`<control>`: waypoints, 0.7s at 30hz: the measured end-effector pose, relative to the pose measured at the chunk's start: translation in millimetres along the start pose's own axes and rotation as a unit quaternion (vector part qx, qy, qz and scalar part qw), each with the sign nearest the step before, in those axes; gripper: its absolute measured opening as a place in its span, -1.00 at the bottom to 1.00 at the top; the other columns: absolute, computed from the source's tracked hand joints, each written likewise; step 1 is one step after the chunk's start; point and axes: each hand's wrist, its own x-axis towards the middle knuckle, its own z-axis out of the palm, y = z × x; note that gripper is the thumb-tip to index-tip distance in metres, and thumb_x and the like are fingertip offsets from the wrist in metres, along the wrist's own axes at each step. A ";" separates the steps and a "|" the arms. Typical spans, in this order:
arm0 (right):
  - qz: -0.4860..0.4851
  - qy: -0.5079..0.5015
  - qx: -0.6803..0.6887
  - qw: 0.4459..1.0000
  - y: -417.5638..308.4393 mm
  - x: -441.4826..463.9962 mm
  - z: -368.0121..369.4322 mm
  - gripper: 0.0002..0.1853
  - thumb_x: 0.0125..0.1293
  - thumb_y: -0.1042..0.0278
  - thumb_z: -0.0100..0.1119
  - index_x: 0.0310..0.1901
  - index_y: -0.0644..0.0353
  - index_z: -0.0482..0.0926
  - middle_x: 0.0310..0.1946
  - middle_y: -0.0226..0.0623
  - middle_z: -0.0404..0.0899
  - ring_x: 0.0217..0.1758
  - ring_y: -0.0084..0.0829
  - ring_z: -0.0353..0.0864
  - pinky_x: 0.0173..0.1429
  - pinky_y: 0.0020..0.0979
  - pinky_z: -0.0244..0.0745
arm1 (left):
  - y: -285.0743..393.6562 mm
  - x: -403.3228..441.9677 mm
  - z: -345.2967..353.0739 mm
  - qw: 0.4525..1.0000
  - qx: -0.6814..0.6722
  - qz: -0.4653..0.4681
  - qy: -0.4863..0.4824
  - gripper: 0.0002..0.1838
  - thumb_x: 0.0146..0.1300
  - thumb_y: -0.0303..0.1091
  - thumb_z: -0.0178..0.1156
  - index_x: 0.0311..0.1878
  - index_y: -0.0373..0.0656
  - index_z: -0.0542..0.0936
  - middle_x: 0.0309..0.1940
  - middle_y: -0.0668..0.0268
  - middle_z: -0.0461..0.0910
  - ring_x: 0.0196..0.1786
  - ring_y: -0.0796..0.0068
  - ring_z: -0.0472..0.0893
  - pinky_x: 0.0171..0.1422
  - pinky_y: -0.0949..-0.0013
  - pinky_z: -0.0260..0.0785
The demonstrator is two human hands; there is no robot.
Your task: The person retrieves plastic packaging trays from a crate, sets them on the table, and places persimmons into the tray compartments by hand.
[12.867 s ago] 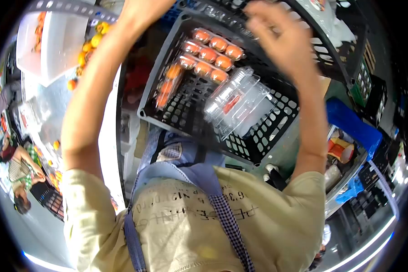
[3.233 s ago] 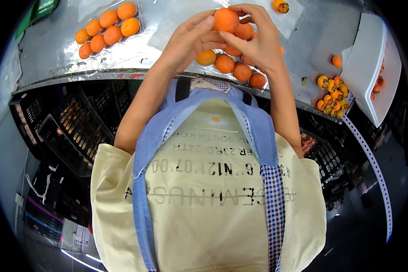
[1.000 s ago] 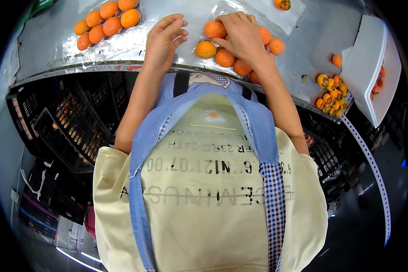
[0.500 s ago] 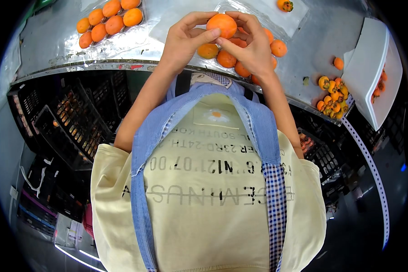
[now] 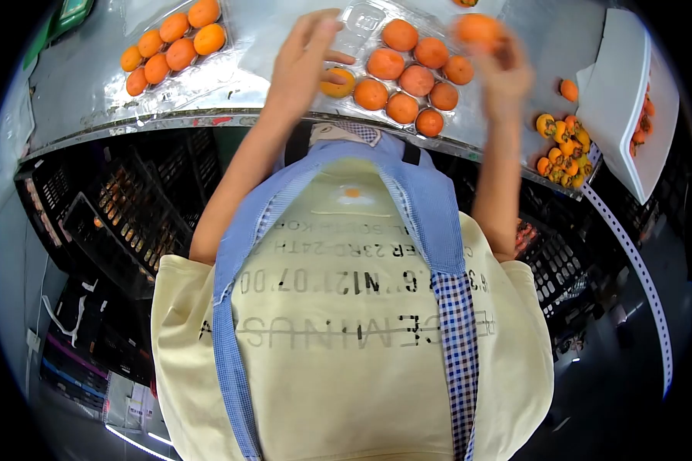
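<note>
In the head view my right hand, blurred by motion, grips an orange persimmon to the right of a clear plastic tray. Several persimmons sit in rows in that tray. My left hand is at the tray's left side with its fingers apart and nothing held. Its lower fingers lie at a yellower persimmon; whether they press on it I cannot tell.
A second clear tray of persimmons stands at the left of the metal table. Stemmed persimmons are heaped at the right edge beside a tilted white bin. One loose persimmon lies near it. Black crates stand below.
Both hands held one persimmon together over the tray. Now my right hand has carried it to the right, while my left hand has let go and opened. The tray of persimmons is uncovered to view.
</note>
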 end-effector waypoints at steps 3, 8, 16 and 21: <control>-0.038 0.208 0.140 0.967 3.3 49.4 -117.7 -0.67 0.23 0.34 0.15 -0.03 0.35 0.50 -0.13 -0.20 0.57 -0.09 -0.38 0.56 0.03 -0.43 0.45 | -12.8 3.4 -18.8 0.999 0.046 0.011 -0.005 -0.60 0.37 -0.16 0.00 0.14 -0.21 0.43 -0.02 0.14 0.53 -0.16 0.40 0.62 -0.22 0.47 0.50; -0.062 0.257 0.482 0.835 59.4 107.5 -364.9 -0.55 0.28 0.25 0.07 0.08 0.44 0.35 0.04 -0.02 0.46 0.18 -0.25 0.41 0.16 -0.43 0.46 | -25.1 0.5 -32.5 0.998 0.058 -0.023 -0.014 -0.64 0.29 -0.27 0.12 0.10 -0.23 0.47 -0.08 0.21 0.57 -0.19 0.50 0.59 -0.13 0.48 0.45; 0.068 0.061 0.056 0.994 12.7 50.5 -95.2 -0.62 0.16 0.27 0.27 0.01 0.16 0.56 -0.28 -0.29 0.63 -0.27 -0.48 0.60 -0.09 -0.51 0.47 | -31.6 1.2 -25.8 0.998 0.055 -0.013 -0.041 -0.68 0.28 -0.30 0.14 0.06 -0.21 0.50 -0.12 0.23 0.60 -0.19 0.55 0.58 -0.13 0.50 0.44; -0.111 -0.260 -0.225 0.932 0.3 1.4 25.9 -0.60 0.08 0.23 0.33 -0.01 0.09 0.55 -0.23 -0.39 0.59 -0.20 -0.44 0.57 -0.08 -0.42 0.46 | -34.0 -0.6 -26.8 0.997 0.053 -0.020 -0.054 -0.70 0.28 -0.30 0.15 0.04 -0.20 0.52 -0.14 0.26 0.61 -0.20 0.57 0.58 -0.12 0.51 0.44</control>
